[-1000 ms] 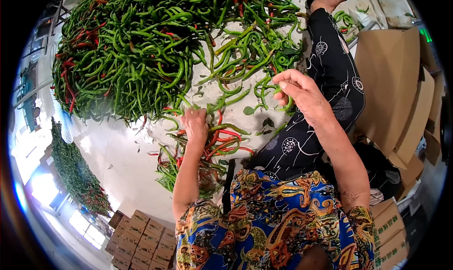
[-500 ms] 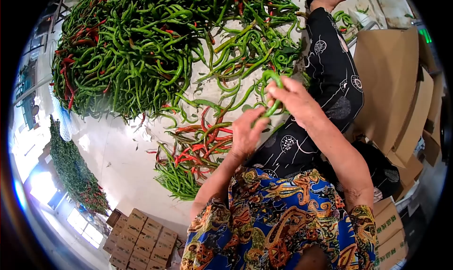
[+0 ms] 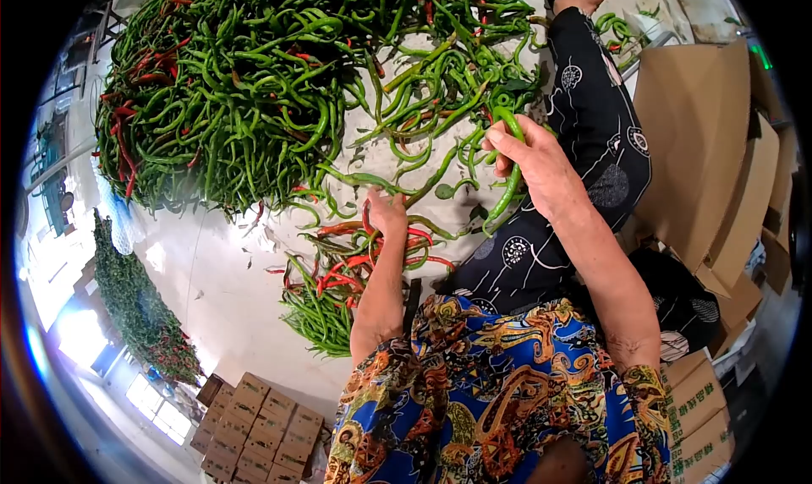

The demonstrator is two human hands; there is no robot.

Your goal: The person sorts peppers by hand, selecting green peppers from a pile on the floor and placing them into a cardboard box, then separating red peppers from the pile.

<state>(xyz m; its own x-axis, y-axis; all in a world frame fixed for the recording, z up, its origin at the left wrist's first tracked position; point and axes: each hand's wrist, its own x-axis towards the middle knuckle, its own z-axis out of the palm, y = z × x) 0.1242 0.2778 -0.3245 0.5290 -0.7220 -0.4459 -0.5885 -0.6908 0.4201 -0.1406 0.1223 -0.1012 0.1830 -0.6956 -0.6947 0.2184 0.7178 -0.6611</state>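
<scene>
Just above the bent leg, the right hand (image 3: 543,164) is closed around a curved green pepper (image 3: 513,182), with the thumb and fingers pinching it near its upper part. One end of this pepper shows above the fingers, and the other end hangs below the hand, over the dark cloth. On the opposite side, the left hand (image 3: 387,217) is low over the pile of red and green peppers (image 3: 345,274), with its fingers directed toward a long green pepper (image 3: 364,179). Whether these fingers grasp something, I cannot tell, because the back of the hand and the peppers cover them.

Beside this pile, nearer to the body, lies a bunch of slim green peppers (image 3: 320,322). Between the two hands, some leaves (image 3: 445,191) are on the pale floor (image 3: 224,294). Farther from the body are loose green peppers (image 3: 448,108), and next to them rises a large heap (image 3: 228,103), mostly green, with several red ones inside.

The person sits in black patterned trousers (image 3: 611,137) and a colourful shirt (image 3: 524,374). To the right stands an open cardboard box (image 3: 689,137). At the lower left are stacked cartons (image 3: 258,429), and beyond them another long green heap (image 3: 145,302).
</scene>
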